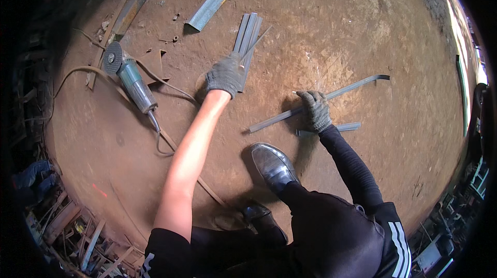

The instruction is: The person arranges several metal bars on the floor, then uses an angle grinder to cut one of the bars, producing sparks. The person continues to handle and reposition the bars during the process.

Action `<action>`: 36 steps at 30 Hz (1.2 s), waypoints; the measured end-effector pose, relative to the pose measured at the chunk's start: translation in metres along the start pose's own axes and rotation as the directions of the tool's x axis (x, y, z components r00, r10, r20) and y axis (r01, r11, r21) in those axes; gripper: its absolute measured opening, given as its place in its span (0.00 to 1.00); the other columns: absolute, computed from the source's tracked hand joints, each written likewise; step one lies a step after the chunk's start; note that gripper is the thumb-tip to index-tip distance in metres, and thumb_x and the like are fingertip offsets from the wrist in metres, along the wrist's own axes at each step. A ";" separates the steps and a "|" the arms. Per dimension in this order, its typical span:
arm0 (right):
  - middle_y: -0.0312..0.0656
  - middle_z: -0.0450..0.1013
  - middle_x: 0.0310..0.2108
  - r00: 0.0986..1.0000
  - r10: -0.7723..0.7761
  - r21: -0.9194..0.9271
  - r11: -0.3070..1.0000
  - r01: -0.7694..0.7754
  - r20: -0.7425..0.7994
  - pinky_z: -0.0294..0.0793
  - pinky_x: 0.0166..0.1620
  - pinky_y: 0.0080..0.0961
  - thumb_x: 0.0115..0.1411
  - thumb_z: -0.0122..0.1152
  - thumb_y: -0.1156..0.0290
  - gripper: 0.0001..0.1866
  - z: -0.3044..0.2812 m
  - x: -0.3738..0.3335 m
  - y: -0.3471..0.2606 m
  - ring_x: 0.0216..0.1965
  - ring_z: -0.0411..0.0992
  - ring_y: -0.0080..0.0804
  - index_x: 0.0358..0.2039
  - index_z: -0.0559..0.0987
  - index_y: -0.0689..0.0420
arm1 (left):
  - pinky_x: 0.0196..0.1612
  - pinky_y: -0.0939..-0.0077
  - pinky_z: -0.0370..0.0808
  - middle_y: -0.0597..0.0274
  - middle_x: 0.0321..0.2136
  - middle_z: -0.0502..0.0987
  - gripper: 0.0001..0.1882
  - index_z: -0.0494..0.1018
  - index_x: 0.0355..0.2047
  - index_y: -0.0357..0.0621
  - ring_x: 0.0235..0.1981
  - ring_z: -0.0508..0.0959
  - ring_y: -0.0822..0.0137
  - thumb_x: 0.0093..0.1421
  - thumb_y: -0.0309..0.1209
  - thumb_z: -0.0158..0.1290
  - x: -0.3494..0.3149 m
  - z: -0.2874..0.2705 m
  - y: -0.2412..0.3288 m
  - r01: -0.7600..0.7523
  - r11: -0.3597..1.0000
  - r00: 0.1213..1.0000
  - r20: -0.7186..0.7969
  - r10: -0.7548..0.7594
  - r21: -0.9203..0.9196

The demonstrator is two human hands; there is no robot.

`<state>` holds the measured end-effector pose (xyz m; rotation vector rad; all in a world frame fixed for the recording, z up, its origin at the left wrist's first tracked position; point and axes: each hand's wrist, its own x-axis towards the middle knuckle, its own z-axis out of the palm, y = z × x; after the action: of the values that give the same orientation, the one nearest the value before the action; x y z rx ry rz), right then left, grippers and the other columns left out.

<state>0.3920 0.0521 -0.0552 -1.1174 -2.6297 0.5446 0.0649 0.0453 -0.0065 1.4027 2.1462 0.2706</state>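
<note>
My left hand, in a grey work glove, is closed around a thin rod that slants up past the fingers. It rests at the near end of a bundle of several short grey metal bars on the ground. My right hand, also gloved, grips a long flat metal bar whose far right end is bent. The bar lies slantwise, its left end close to my black shoe. Below that hand, a shorter metal piece is partly hidden by my wrist.
An angle grinder lies on the brown ground at left, its cord trailing around it. Curved metal channel and long rusty strips stand at the far side. A triangular metal plate sits by the grinder. Scrap metal fills the lower left edge.
</note>
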 end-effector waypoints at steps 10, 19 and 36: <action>0.43 0.73 0.46 1.000 0.017 0.026 1.000 -0.017 -0.003 0.66 0.57 0.45 0.56 0.57 0.72 0.24 0.000 -0.007 0.005 0.50 0.72 0.43 0.55 0.73 0.46 | 0.43 0.55 0.76 0.46 0.40 0.80 0.18 0.77 0.44 0.41 0.40 0.80 0.45 0.64 0.43 0.53 0.000 0.004 0.012 -0.202 0.978 0.979 -0.051 0.199 -0.058; 0.42 0.74 0.44 1.000 0.021 0.021 1.000 -0.021 -0.006 0.66 0.57 0.43 0.57 0.56 0.72 0.22 -0.002 -0.001 -0.003 0.49 0.72 0.42 0.54 0.75 0.46 | 0.52 0.53 0.75 0.33 0.44 0.78 0.25 0.74 0.46 0.35 0.49 0.78 0.40 0.58 0.45 0.57 0.052 -0.020 0.002 0.063 0.985 0.994 0.079 -0.076 0.159; 0.45 0.74 0.45 0.998 0.061 0.083 0.995 -0.062 0.020 0.67 0.56 0.44 0.57 0.56 0.72 0.23 0.001 0.000 -0.001 0.49 0.72 0.46 0.54 0.74 0.46 | 0.47 0.54 0.76 0.43 0.40 0.80 0.18 0.69 0.52 0.46 0.41 0.81 0.43 0.62 0.33 0.54 0.029 0.012 -0.046 0.014 0.923 0.967 -0.228 -0.109 -0.384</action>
<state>0.3909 0.0514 -0.0558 -1.1762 -2.5689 0.6737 0.0269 0.0502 -0.0468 1.1201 2.1740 0.8294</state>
